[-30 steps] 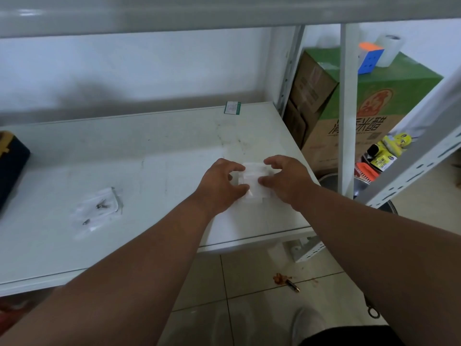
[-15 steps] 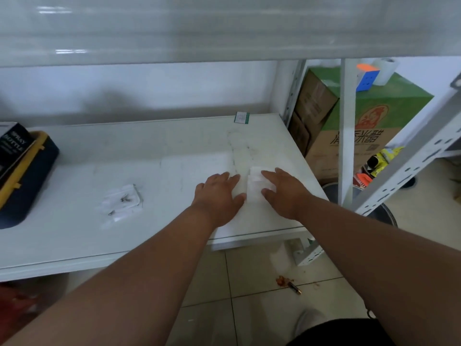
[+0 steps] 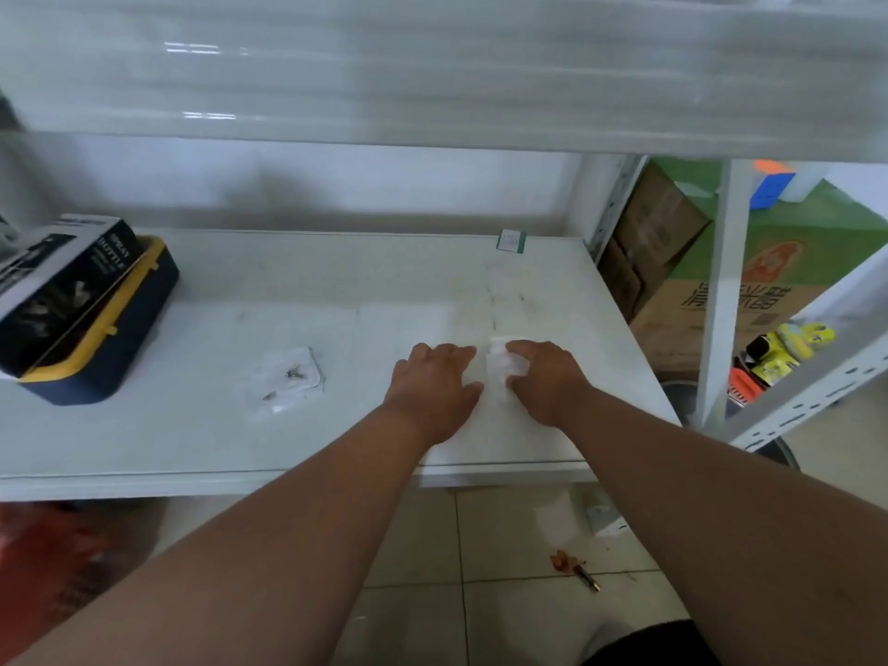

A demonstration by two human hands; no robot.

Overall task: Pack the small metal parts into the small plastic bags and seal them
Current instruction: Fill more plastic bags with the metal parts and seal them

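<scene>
A person's two hands worked over a small clear plastic bag on a white shelf, which served as the tabletop. The left hand lay flat with its fingers straight and close together, resting on the surface just left of the bag. The right hand had its fingers curled over the bag's right edge, apparently gripping or pressing it; whether the thumb was under the film could not be told.

The bag looked thin, glossy and nearly colourless against the white surface, and its outline was hard to make out; no contents could be seen inside it. Such film was judged light, limp and slippery, likely to slide on the smooth shelf and to buckle if pushed from one end. The seal strip along the mouth seemed the best place to take hold, pinched from both sides and run along its length.

Well to the left of the left fingers lay a second clear bag, with a few small dark metal parts on or in it; which one could not be told. The parts were judged hard, tiny and prone to roll or scatter. Farther left stood a dark blue case with yellow trim, a printed box resting on top.
</scene>
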